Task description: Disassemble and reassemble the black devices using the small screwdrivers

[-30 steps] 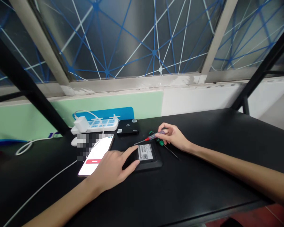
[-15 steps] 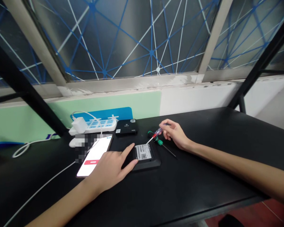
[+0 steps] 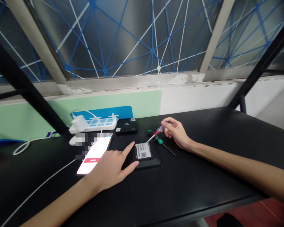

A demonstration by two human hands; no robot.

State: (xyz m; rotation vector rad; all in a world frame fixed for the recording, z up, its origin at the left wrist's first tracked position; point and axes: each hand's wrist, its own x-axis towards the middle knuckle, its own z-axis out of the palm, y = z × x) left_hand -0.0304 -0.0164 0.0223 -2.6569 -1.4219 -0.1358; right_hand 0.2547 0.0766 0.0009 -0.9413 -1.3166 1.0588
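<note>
A black flat device (image 3: 146,157) with a white label lies on the black table (image 3: 191,176). My left hand (image 3: 112,168) rests flat beside it, index finger and thumb touching its left edge, fingers spread. My right hand (image 3: 176,130) pinches a small red-and-clear screwdriver (image 3: 156,132), whose tip points down at the device's upper right corner. A green-handled screwdriver (image 3: 159,142) lies on the table under that hand.
A lit phone (image 3: 94,154) lies left of the device, with a white cable (image 3: 38,189) running off to the front left. Behind are a white power strip (image 3: 97,124) with a charger and a small black box (image 3: 126,126). Black frame posts stand left and right.
My right hand has swung the red screwdriver from lying nearly level over the device's top edge to tilted, tip down, at its upper right corner. The left hand has stayed put.
</note>
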